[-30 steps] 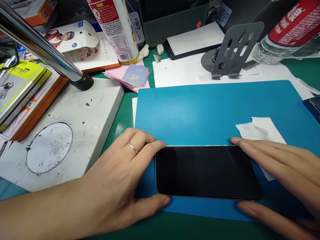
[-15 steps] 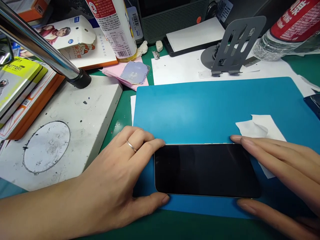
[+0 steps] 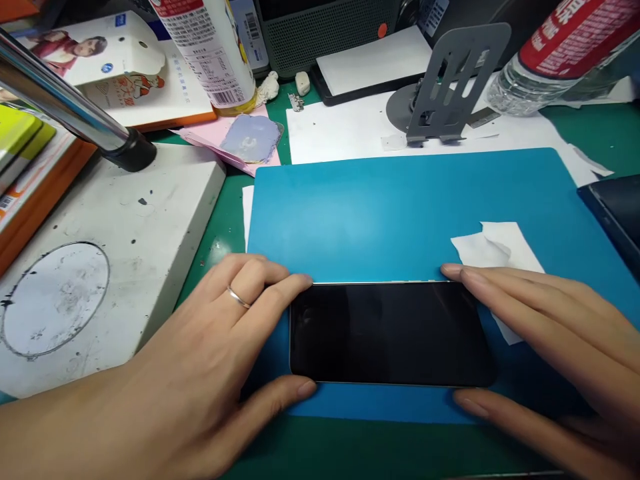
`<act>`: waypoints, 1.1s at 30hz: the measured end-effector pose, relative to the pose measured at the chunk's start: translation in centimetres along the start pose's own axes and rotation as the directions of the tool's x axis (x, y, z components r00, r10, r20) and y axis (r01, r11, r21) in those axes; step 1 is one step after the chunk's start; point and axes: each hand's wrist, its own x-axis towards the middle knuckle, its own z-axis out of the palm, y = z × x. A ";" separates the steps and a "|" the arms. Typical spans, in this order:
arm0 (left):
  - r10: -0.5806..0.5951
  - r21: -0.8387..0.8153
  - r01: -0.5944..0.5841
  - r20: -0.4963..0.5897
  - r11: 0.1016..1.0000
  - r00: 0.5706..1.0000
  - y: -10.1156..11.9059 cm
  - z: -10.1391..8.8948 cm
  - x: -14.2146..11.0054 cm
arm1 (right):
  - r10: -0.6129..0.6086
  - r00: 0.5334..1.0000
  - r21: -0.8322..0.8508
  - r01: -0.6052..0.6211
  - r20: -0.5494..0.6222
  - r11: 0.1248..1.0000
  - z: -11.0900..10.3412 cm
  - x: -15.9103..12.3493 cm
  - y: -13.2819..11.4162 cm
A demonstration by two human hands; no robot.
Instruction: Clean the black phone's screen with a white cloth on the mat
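The phone [image 3: 390,333] lies flat in front of you on the near part of the blue mat [image 3: 400,213], its dark screen facing up and its long sides running left to right. Your left hand [image 3: 220,347], with a ring [image 3: 239,297] on one finger, spans the phone's left end and holds it, fingertips at the far edge and thumb at the near corner. Your right hand [image 3: 565,333] is spread about as wide around the right end, fingertips at the far edge; you cannot tell whether its thumb touches the near edge or only sits just beside it. Under your right fingers, a white paper scrap [image 3: 500,247] lies on the mat's right half.

Left of the mat, a stained white block [image 3: 165,220] sits on the green worktop [image 3: 400,447], with a metal pole [image 3: 65,93] slanting above it. Beyond the mat's far edge you have a grey stand [image 3: 455,87] on white paper [image 3: 345,133], and a red-labelled clear bottle [image 3: 525,93] farther right.
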 end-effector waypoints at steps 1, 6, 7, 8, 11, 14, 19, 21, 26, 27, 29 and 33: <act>-0.011 0.009 0.011 -0.001 1.000 1.000 -0.1 0.1 -0.1 | -0.013 0.999 -0.007 0.014 0.047 1.000 -0.1 -0.2 0.0; -0.038 -0.003 0.038 -0.020 0.999 0.999 -0.2 0.8 -0.3 | -0.022 0.990 -0.009 0.023 0.139 1.000 -0.3 -0.5 0.1; -0.045 -0.018 0.044 -0.043 0.999 0.998 -0.2 0.8 -0.3 | -0.019 0.990 -0.009 0.020 0.139 1.000 -0.3 -0.5 0.1; -0.047 -0.028 0.045 -0.062 0.999 0.997 -0.1 0.9 -0.2 | -0.016 0.990 -0.008 0.018 0.138 1.000 -0.3 -0.5 0.1; -0.047 -0.012 0.046 -0.071 0.999 0.996 0.0 0.9 -0.2 | -0.005 0.991 0.000 0.005 0.137 1.000 -0.2 -0.5 0.0; -0.050 0.019 0.051 -0.069 0.998 0.996 0.0 0.8 -0.3 | -0.012 0.991 0.013 0.010 0.131 1.000 -0.3 -0.5 0.0; -0.045 0.026 0.046 -0.047 0.999 0.998 0.0 0.8 -0.3 | -0.037 0.988 0.018 0.035 0.147 0.999 -0.5 -0.4 0.0; -0.048 0.024 0.049 -0.037 0.999 0.998 -0.1 0.7 -0.3 | -0.047 0.988 0.014 0.045 0.145 0.999 -0.5 -0.4 0.0; -0.068 -0.020 0.068 -0.028 0.998 0.997 -0.2 0.6 -0.2 | -0.059 0.991 0.016 0.057 0.121 0.998 -0.4 -0.2 0.0; -0.072 -0.030 0.071 -0.024 0.997 0.997 -0.2 0.5 -0.2 | -0.071 0.991 0.019 0.069 0.113 0.997 -0.4 -0.2 0.0; -0.061 -0.033 0.061 -0.016 0.998 0.998 -0.3 0.3 -0.1 | -0.094 0.990 0.027 0.092 0.104 0.995 -0.3 -0.1 0.1; 0.014 0.004 -0.014 0.011 1.000 1.000 -0.7 -0.1 0.1 | -0.102 0.990 0.008 0.102 0.101 0.995 -0.1 -0.1 0.3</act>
